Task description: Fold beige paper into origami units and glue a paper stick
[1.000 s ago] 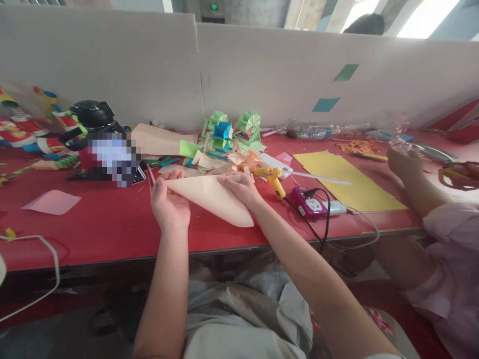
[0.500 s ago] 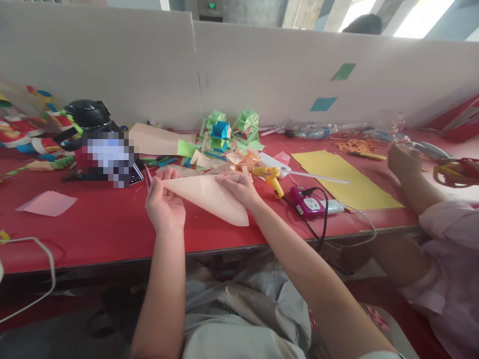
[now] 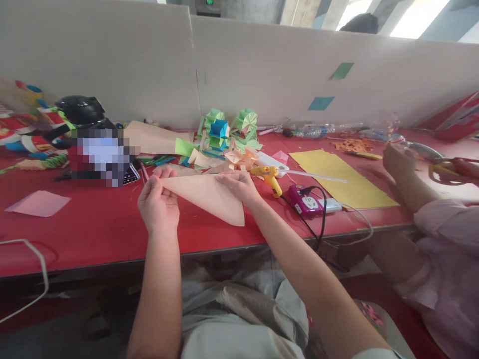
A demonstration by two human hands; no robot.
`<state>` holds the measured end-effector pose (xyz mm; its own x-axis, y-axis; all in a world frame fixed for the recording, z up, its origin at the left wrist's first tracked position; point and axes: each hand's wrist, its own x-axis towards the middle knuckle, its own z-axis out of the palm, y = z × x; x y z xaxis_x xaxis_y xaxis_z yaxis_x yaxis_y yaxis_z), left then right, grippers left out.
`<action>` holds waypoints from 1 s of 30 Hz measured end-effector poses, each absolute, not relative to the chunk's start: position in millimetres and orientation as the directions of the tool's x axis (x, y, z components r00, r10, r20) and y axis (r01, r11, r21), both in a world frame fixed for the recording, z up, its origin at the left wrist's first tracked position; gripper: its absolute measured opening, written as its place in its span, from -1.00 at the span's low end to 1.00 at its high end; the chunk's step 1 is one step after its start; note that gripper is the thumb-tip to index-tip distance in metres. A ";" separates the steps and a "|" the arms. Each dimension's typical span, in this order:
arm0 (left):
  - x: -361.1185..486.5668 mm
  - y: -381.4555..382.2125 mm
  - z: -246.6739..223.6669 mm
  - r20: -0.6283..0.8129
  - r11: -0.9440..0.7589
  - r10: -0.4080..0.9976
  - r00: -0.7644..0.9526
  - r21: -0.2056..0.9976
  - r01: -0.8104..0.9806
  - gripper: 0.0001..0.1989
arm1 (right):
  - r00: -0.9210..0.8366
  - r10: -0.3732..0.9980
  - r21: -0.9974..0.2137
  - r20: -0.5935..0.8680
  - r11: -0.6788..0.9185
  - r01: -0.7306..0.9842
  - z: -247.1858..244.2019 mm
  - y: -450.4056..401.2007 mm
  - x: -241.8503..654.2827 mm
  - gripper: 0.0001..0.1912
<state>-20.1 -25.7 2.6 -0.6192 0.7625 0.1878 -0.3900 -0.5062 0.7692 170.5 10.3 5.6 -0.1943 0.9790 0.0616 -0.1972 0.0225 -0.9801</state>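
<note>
A sheet of pale peach paper (image 3: 202, 196) is held above the front of the red table (image 3: 112, 224), curved into a tapering, cone-like form. My left hand (image 3: 159, 202) pinches its narrow left tip, palm turned up and fingers curled. Toward the paper's right end, my right hand (image 3: 239, 187) grips the upper edge, thumb on the near side and the other fingers partly hidden behind it. Just right of that hand lies a yellow glue gun (image 3: 270, 178) with a clear glue stick (image 3: 314, 175) in its back.
Folded green paper shapes (image 3: 245, 120) and paper scraps lie behind my hands. Right of me are a purple power strip (image 3: 307, 200) with cords and a yellow sheet (image 3: 352, 187). A co-worker's hand (image 3: 400, 164) is at far right. Pink paper (image 3: 39, 203) lies left.
The view has shifted slightly, so most things appear a little further left. My left hand has edged left along with the paper's tip; both hands still hold the paper.
</note>
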 end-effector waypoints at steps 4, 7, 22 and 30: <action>-18.1 -24.4 1.5 0.186 -0.509 0.758 -0.625 0.768 -0.389 -0.76 | -0.178 0.984 -0.972 0.032 -0.011 -0.235 6.4 10.4 170.7 -0.63; -17.6 -23.8 0.7 0.177 -0.493 0.765 -0.619 0.780 -0.386 -0.73 | -0.157 0.987 -0.971 0.035 -0.004 -0.239 4.6 11.6 171.3 -0.64; -22.0 -24.6 6.7 0.067 -0.248 0.878 -0.474 0.911 -0.330 -0.65 | -0.071 0.987 -0.980 0.146 0.134 -0.147 -2.5 21.1 180.4 -0.62; -19.4 -19.7 10.9 0.108 -0.318 0.800 -0.591 0.911 -0.264 -0.72 | -0.086 0.986 -0.975 0.141 0.124 -0.183 -0.6 20.5 180.2 -0.59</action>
